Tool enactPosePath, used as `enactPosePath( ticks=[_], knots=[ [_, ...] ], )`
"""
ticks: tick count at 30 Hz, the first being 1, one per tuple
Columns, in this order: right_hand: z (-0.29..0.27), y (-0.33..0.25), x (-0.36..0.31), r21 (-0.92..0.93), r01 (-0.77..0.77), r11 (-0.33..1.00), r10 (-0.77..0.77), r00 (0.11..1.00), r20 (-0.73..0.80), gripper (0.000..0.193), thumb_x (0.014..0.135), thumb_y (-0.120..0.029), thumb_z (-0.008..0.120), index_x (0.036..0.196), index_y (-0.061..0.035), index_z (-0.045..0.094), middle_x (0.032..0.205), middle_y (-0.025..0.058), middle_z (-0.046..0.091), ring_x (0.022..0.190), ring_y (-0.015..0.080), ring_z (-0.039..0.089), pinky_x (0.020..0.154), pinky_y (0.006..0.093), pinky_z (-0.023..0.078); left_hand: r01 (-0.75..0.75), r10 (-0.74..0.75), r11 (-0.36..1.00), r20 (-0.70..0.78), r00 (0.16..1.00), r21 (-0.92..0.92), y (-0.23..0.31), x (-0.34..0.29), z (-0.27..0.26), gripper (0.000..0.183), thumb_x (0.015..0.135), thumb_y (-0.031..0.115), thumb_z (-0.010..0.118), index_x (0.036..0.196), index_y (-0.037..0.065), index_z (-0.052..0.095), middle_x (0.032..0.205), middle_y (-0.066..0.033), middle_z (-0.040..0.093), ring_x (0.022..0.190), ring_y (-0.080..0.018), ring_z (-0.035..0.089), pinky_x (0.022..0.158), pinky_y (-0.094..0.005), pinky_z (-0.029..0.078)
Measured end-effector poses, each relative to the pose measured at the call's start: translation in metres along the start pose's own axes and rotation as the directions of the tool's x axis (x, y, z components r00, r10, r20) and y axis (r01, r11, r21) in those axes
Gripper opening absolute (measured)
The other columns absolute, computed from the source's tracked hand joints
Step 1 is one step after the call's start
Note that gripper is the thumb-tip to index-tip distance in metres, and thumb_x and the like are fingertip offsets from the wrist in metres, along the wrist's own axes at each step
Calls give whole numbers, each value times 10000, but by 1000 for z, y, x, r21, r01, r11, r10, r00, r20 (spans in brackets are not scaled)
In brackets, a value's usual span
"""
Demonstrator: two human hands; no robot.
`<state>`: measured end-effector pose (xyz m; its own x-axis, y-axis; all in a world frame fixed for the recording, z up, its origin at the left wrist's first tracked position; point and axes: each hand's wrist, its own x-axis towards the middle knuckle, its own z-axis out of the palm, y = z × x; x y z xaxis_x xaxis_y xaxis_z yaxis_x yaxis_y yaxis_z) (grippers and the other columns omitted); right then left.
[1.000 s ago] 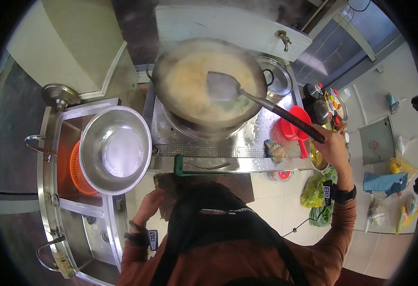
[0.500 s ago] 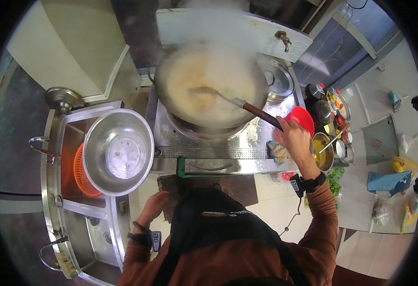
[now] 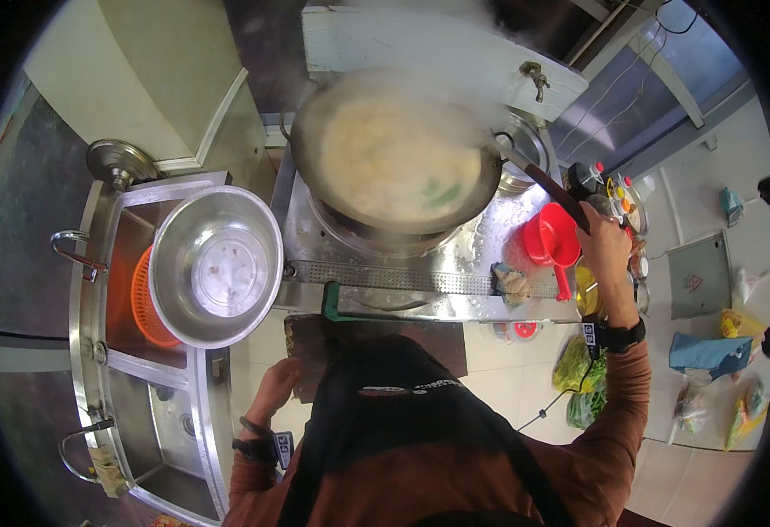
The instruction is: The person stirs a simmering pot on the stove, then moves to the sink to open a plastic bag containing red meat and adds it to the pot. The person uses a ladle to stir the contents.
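A large steaming wok [image 3: 314, 176] sits on the burner, full of pale, cloudy broth [image 3: 394, 154] with some green leaves near its right side. My right hand [image 3: 607, 244] is closed around the dark wooden handle of a ladle [image 3: 553, 186]. The ladle slants across the wok's right rim, its head blurred by steam and out of the broth. Beside that hand, a red plastic scoop [image 3: 550, 235] rests on the steel stove top. My left hand [image 3: 281, 384] hangs low by my apron, fingers loosely curled, with nothing seen in it.
To the left, a big steel basin [image 3: 262, 299] sits over the sink [image 3: 205, 413], partly covering an orange basket [image 3: 143, 307]. A folded cloth [image 3: 511, 285] lies at the stove's front edge. Lidded steel pot [image 3: 525, 132] and sauce bottles [image 3: 585, 176] stand right. Bagged greens [image 3: 585, 406] lie below.
My right hand has moved right with the ladle, lifting its head from the broth to the wok's right rim. Green leaves now show in the broth. The left hand stays low.
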<state>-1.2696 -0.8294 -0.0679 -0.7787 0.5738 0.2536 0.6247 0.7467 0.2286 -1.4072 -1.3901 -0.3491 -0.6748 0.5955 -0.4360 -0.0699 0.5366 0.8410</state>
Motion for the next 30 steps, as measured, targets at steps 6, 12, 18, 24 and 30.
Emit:
enactPosePath(
  ticks=[6,12,18,24,30],
  knots=[
    [-9,15,2,108,137,985,-147,984,96,341,763,-210,681,1083,-92,679,838,174,682,753,310,673,664,412,533,-59,58,998,32,998,19,6,13,3,346,887,75,601,1218,-26,586,1126,-161,665,1052,-234,631,903,-340,495],
    [-20,-5,21,636,-258,728,-228,783,579,203,826,-148,628,787,50,645,533,47,552,384,88,482,361,241,348,-66,66,998,66,996,5,21,20,3,346,902,79,597,1231,-29,578,1138,-165,660,1061,-241,628,917,-338,491],
    [15,-33,15,652,-650,390,-327,565,758,167,879,-143,635,883,23,649,599,19,554,382,53,437,341,194,299,-36,38,998,46,998,-59,15,15,2,343,909,86,596,1234,-23,578,1135,-158,661,1059,-234,626,914,-336,490],
    [47,-38,-4,701,-653,288,-308,630,713,183,860,-152,657,929,18,651,602,-2,548,430,56,460,372,211,317,48,-48,993,8,999,-104,7,2,-2,329,911,93,594,1219,-20,590,1123,-160,663,1053,-234,626,911,-331,486],
    [50,-38,-6,750,-625,217,-233,713,661,160,852,-136,646,895,17,658,599,-6,546,424,56,456,362,211,314,28,-28,998,-3,1000,-60,7,8,-1,341,905,108,593,1219,-25,590,1133,-170,662,1062,-254,627,920,-339,482]
  ],
)
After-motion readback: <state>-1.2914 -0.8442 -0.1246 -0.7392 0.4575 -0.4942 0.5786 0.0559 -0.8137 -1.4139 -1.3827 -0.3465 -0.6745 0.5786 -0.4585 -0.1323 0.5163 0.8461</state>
